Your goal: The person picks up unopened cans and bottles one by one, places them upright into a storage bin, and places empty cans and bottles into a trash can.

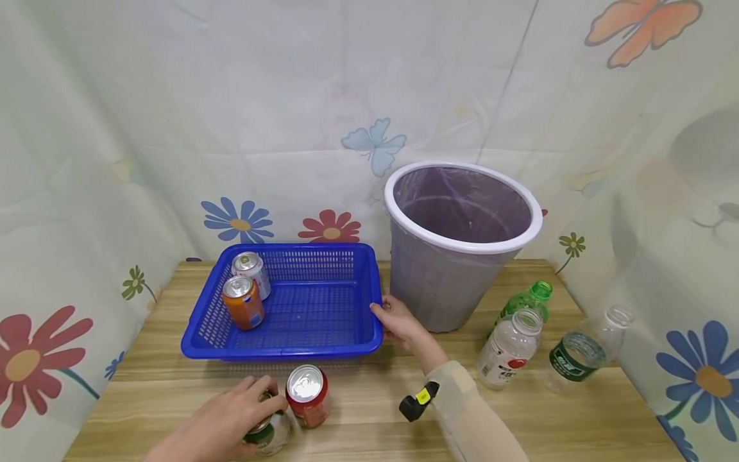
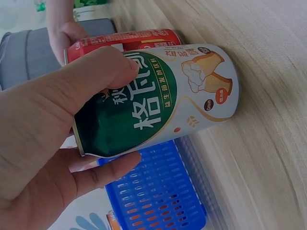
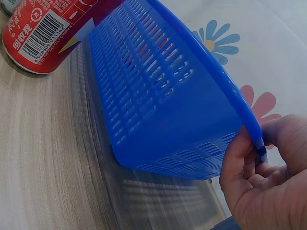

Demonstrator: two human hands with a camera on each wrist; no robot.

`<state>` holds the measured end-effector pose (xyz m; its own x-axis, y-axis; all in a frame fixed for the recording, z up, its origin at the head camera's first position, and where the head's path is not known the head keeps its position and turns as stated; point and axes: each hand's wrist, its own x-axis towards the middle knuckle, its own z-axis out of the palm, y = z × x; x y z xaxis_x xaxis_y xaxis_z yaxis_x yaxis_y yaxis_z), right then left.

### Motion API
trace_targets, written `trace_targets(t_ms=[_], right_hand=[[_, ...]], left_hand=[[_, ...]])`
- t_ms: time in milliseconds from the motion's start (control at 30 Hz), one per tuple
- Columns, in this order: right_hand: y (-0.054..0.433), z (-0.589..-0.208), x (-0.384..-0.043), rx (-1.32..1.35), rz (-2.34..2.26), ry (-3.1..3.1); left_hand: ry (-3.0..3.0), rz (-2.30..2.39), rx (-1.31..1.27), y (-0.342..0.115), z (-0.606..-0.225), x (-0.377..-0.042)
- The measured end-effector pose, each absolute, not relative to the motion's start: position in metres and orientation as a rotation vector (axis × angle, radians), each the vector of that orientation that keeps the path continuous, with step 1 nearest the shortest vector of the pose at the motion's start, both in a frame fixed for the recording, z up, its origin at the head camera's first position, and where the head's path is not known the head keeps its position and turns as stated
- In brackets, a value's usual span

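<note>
My left hand (image 1: 245,414) grips a green and white drink can (image 2: 153,96) near the front of the table, thumb on one side and fingers around the other. Right beside it stands a red Coca-Cola can (image 1: 308,398), upright. My right hand (image 1: 404,324) pinches the right rim of a blue plastic basket (image 1: 312,351), thumb on one face of the rim and fingers curled on the other. Inside the basket, at its left end, stand an orange can (image 1: 244,305) and a white can (image 1: 254,273).
A grey bin (image 1: 444,282) with a white rim and a clear liner stands right of the basket. On the table's right side are a green bottle (image 1: 522,301), a clear bottle with a white label (image 1: 508,353) and another with a green label (image 1: 583,356). Patterned cloth hangs behind the table.
</note>
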<state>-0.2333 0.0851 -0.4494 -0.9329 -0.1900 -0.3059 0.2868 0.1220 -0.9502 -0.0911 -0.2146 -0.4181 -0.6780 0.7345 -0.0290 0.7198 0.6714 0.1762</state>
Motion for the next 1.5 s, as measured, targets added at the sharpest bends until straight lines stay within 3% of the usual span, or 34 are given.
trace_targets(t_ms=[300, 667, 1500], right_hand=[[0.084, -0.428, -0.223, 0.045, -1.836, 2.073], [0.085, -0.449, -0.233, 0.078, -1.855, 2.064], [0.088, -0.451, -0.232, -0.001, -1.895, 2.040]], left_hand=[[2.784, 0.216, 1.268, -0.214, -0.418, -0.092], [2.841, 0.166, 1.354, -0.217, -0.417, -0.092], [2.821, 0.107, 1.359, -0.226, -0.401, -0.095]])
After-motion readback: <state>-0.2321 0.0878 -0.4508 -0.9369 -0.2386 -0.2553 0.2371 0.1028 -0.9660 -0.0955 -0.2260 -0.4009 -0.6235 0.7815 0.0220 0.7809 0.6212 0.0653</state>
